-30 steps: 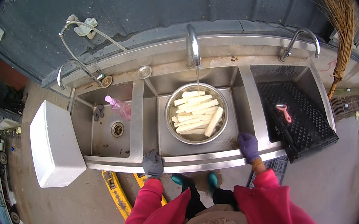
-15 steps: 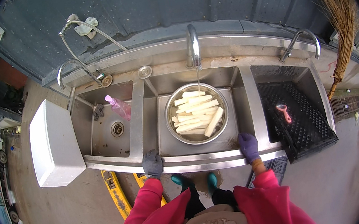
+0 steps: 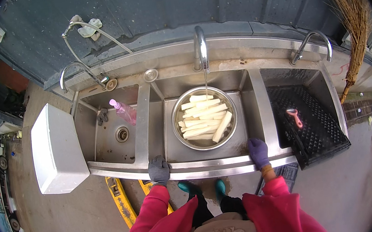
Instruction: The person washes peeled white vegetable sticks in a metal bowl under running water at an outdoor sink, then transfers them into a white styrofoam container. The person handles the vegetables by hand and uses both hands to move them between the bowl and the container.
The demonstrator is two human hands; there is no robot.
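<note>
My left hand [image 3: 159, 170], in a grey glove, is closed over the front edge of a steel sink [image 3: 192, 166]. Farther right, my right hand [image 3: 258, 152] in a purple glove is curled over the same edge. Between and beyond them, in the middle basin, stands a round steel bowl [image 3: 181, 141]. Several peeled, pale root vegetable sticks [image 3: 202, 117] lie in it, in water. A thin stream runs down into the bowl from the middle faucet [image 3: 201, 48]. Both hands are apart from the bowl.
In the left basin stands a pink pump bottle [image 3: 125, 112]; a white foam box [image 3: 56, 149] is left of it. A pink peeler [image 3: 295, 118] lies on a black plastic crate [image 3: 315, 132] tilted in the right basin. A twig broom [image 3: 352, 23] leans at far right. Yellow forks [image 3: 121, 202] lie below the sink.
</note>
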